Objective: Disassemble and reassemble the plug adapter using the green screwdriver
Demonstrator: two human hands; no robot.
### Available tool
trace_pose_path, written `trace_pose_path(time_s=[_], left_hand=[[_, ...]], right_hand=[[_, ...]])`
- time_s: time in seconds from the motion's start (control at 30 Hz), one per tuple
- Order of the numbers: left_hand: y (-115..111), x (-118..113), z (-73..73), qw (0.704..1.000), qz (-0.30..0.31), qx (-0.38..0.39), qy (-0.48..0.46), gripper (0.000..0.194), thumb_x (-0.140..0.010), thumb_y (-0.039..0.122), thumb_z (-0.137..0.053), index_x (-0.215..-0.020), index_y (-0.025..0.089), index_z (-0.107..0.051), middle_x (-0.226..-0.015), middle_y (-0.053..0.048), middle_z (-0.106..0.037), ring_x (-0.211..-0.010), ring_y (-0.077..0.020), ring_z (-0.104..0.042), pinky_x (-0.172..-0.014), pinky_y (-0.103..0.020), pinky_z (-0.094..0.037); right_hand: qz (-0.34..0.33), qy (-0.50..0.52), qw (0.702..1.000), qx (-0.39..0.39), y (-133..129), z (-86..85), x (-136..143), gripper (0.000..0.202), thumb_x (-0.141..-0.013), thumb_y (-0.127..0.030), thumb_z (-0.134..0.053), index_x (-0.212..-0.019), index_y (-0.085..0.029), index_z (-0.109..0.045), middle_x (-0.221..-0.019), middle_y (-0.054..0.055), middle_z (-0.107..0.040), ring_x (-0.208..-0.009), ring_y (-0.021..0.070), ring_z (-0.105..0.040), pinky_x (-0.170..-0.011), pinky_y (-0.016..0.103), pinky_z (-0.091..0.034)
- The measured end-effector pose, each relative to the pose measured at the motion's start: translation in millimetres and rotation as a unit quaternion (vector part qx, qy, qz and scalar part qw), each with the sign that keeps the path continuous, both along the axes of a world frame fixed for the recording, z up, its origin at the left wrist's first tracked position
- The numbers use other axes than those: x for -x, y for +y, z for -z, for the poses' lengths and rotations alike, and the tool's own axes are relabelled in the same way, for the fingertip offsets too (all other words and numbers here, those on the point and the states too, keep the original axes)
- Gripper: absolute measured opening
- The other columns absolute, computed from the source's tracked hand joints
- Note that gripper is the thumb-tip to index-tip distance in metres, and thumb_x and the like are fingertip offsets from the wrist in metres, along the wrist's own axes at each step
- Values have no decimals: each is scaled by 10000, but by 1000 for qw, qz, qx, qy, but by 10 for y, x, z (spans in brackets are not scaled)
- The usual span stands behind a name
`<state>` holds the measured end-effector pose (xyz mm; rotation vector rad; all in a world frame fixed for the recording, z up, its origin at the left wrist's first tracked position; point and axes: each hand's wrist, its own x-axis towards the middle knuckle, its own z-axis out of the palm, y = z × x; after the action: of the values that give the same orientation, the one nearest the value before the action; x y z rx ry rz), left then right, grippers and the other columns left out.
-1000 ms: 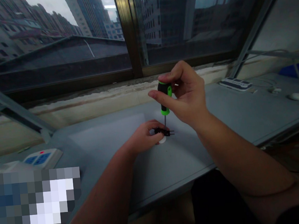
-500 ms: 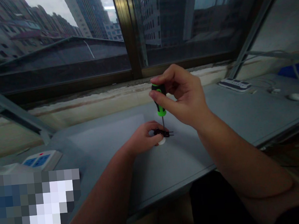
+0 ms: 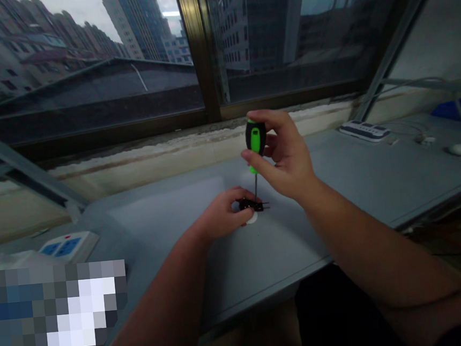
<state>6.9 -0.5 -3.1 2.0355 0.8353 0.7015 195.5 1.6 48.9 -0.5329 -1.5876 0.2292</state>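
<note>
A black and green screwdriver stands nearly upright in my right hand, its handle between thumb and fingers. Its thin shaft runs down to a small black part with two thin prongs pointing right. My left hand pinches that part from the left, low over the grey table. Just under the part and my left fingertips lies a white round piece. The screwdriver's tip meets the black part; the exact contact point is too small to make out.
At the left is a white power strip with blue sockets. Another white power strip lies at the back right, with cables and a blue item beyond it. A window frame rises behind the table.
My right hand has moved slightly lower, with its fingers shifted on the screwdriver. The handle leans a little more to the right. My left hand still holds the black part.
</note>
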Motion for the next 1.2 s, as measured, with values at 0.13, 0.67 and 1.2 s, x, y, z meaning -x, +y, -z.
trace_pose_path(time_s=[0.13,0.67,1.2], left_hand=[[-1,27,21,999,-4,-28,15,325,-775,196,-699,-1096,165,-739,-1030,-78,-727,-830,-153,-663,-656,-234,-527],[292,343,64,979,-197,-51,-26,337,-781,446,-758,-982,177,-723,-833,-21,-631,-734,-138,-567,-651,-253,-449],[601,524,202,885,-314,130,-318,284,-600,227,-684,-665,218,-407,-539,107,-221,-451,-55,-222,-417,-210,-172]], right_hand=[[15,108,991,75,321,94,-253,615,-908,-506,-710,-1455,-430,-439,-1195,16,-637,-787,139,-687,-672,301,-624],[197,-104,923,314,1155,926,-548,486,-774,-356,-705,-1238,-217,-743,-722,-2,-611,-667,183,-581,-696,339,-506],[201,-257,884,336,1200,1091,-541,364,-771,-328,-725,-1131,-288,-765,-997,51,-753,-920,262,-685,-873,402,-529]])
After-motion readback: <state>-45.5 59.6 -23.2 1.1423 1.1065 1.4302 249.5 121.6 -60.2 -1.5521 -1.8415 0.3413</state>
